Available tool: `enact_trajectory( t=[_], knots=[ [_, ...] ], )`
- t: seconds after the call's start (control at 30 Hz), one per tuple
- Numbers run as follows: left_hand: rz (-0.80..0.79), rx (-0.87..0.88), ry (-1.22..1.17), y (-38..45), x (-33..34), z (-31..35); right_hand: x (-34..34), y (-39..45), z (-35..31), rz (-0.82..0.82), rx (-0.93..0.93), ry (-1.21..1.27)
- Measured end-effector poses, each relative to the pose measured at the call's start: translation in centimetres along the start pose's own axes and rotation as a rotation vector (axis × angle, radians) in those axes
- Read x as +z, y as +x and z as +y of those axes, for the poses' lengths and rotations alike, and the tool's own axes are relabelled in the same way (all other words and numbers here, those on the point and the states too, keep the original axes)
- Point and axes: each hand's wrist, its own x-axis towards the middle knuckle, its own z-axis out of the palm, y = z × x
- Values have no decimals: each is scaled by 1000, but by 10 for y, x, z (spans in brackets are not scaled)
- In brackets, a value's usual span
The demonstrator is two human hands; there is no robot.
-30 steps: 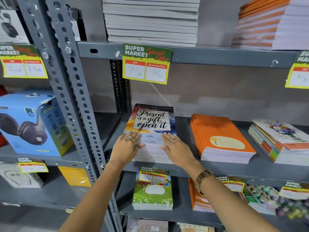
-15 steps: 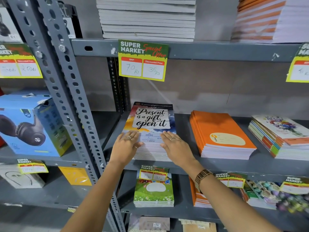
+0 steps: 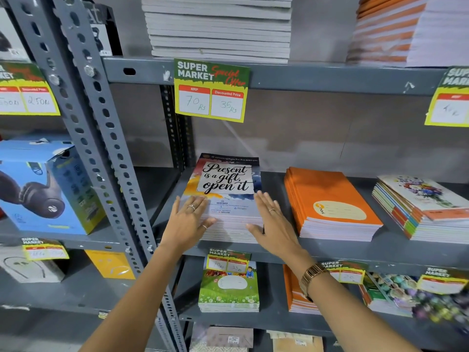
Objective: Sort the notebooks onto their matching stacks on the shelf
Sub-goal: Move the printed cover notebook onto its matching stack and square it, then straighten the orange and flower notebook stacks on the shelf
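Over the last second both hands had slid outward from the cover to the stack's flanks, which suggests squaring off after placement. The left hand and right hand lay flat, fingers spread, gripping nothing, pressing the "Present is a gift" notebook stack on the middle shelf.

Grey metal shelf, perforated uprights at 9 o'clock. Directly on the middle board: stack of "Present is a gift" notebooks at centre, orange notebook stack at 3 o'clock just beside, floral-cover stack further toward 3 o'clock, near the edge.
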Motion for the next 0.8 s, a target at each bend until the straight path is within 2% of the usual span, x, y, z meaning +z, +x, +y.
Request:
enact_trajectory(
  t=[0.13,0.33,0.6,0.8],
  knots=[
    [27,-1,74,-6,-2,21,-9,-20,20,113,99,-21],
    [22,86,12,8,0,76,-28,-43,49,247,237,0],
    [-16,220,-57,29,13,158,-60,-66,113,209,336,-60],
    [-98,210,-97,44,27,210,-83,-83,157,156,408,-155]
  ],
)
